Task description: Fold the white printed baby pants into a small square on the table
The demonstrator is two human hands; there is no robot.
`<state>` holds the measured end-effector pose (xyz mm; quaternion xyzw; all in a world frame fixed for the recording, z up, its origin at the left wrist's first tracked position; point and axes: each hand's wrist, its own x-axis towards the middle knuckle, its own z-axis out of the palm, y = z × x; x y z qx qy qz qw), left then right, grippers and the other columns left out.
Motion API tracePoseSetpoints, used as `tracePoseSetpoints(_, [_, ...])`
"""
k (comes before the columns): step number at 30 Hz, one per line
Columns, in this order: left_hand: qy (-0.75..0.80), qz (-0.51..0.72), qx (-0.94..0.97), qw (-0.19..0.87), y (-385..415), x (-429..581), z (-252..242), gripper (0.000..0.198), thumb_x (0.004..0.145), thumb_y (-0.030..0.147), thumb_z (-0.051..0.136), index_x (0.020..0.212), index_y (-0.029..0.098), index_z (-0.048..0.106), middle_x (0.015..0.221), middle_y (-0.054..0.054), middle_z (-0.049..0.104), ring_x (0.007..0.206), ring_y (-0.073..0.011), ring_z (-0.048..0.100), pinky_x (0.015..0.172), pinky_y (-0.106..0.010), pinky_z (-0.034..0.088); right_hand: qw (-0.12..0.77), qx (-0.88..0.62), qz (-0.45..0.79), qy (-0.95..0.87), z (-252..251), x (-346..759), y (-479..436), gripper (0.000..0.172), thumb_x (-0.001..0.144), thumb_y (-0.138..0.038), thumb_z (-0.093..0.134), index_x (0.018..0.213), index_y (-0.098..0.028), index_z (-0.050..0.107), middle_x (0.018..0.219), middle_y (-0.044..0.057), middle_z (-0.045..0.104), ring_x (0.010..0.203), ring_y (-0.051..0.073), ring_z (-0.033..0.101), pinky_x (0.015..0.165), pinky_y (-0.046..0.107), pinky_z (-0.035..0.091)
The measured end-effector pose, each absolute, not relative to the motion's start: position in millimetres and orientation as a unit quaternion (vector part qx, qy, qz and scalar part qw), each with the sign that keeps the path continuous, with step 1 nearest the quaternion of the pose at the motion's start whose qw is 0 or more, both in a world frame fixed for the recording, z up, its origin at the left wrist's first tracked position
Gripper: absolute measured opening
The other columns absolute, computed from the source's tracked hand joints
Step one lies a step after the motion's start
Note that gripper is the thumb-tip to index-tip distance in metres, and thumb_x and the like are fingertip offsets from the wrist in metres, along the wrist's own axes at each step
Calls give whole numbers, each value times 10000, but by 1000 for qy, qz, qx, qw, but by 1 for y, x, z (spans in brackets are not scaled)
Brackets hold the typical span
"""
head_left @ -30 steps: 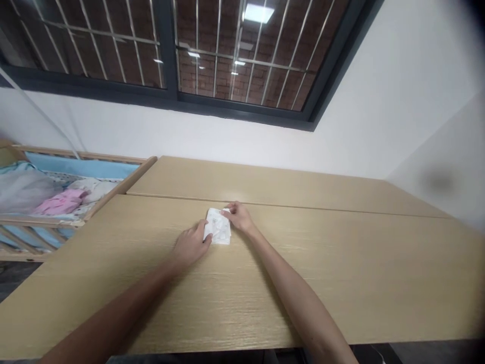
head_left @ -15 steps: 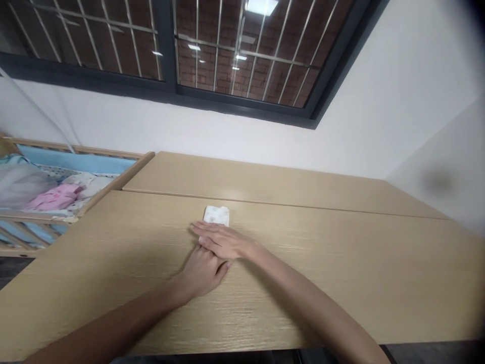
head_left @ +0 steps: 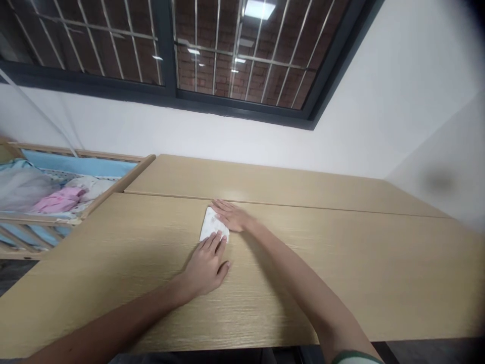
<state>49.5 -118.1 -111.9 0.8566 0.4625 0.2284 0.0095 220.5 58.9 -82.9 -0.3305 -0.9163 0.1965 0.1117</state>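
Observation:
A small white folded piece of cloth (head_left: 210, 224) with faint printed marks lies flat on the wooden tabletop (head_left: 341, 263). Fingers of my left hand (head_left: 206, 263) rest flat on its near edge, the thumb held out to the right on the wood. My right hand (head_left: 232, 215) lies stretched out over the cloth's far right corner, fingers pointing left. Neither hand is closed around anything. Part of the cloth is hidden beneath both hands.
A wooden crib (head_left: 136, 174) with a blue lining adjoins the table on the left, holding pink clothing (head_left: 60, 199) and white bedding. Behind the table rises a white wall (head_left: 227, 134) with a dark-framed, barred window (head_left: 242, 108). A seam (head_left: 303, 206) crosses the tabletop.
My right hand has moved away from me, from on top of my left fingers to the cloth's far right corner. More of the cloth shows now. My left hand has stayed in place.

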Motion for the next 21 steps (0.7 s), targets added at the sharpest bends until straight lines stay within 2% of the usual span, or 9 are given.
tracePoseSetpoints(3, [459, 249, 853, 28, -110, 44, -108, 558, 961, 398, 514, 1445, 122, 498, 1498, -208, 530, 1394, -357, 490, 1139, -506, 410, 136, -339, 179, -914, -85, 221, 53, 665, 1053, -620, 302, 1598, -247, 388, 1691, 48, 282, 1583, 222, 185, 1299, 416, 83])
tracePoseSetpoints(6, [489, 281, 823, 61, -92, 30, -100, 397, 979, 400, 499, 1310, 201, 590, 1312, -132, 667, 1228, -298, 602, 1063, -450, 457, 194, -378, 162, -891, -89, 225, 40, 655, 1070, -562, 290, 1616, -201, 326, 1695, 104, 265, 1579, 242, 192, 1287, 453, 130])
tracePoseSetpoints(8, [550, 273, 788, 49, -79, 19, -95, 329, 991, 427, 476, 1171, 199, 631, 1168, -131, 695, 1124, -301, 623, 1008, -448, 466, 252, -420, 152, -858, -94, 228, 31, 633, 1071, -517, 321, 1598, -167, 339, 1650, 159, 334, 1544, 267, 263, 1262, 476, 199])
tracePoseSetpoints(10, [608, 241, 756, 24, -68, 9, -94, 352, 1002, 457, 435, 1054, 173, 638, 1071, -161, 681, 1064, -329, 619, 959, -467, 465, 306, -455, 149, -822, -99, 230, 24, 585, 1048, -479, 409, 1543, -168, 413, 1527, 179, 459, 1444, 283, 397, 1212, 484, 293])
tracePoseSetpoints(13, [644, 207, 737, 18, -61, 3, -97, 415, 1011, 492, 391, 950, 159, 631, 970, -185, 668, 995, -350, 624, 905, -475, 460, 345, -468, 168, -796, -105, 228, 17, 500, 975, -436, 573, 1416, -201, 543, 1289, 133, 558, 1239, 269, 532, 1115, 458, 406])
tracePoseSetpoints(18, [621, 196, 757, 50, -57, 6, -97, 361, 1005, 451, 411, 911, 168, 616, 953, -174, 685, 959, -327, 646, 866, -423, 450, 369, -475, 180, -779, -109, 220, 16, 328, 897, -366, 681, 1170, -187, 651, 1118, 85, 550, 1123, 244, 543, 1060, 418, 435])
tracePoseSetpoints(21, [596, 197, 772, 96, -55, 6, -90, 297, 989, 395, 423, 837, 196, 582, 882, -122, 689, 854, -278, 652, 765, -362, 440, 361, -505, 179, -763, -106, 216, 14, 279, 862, -359, 718, 1055, -166, 658, 1031, 69, 546, 1046, 237, 542, 1002, 402, 451])
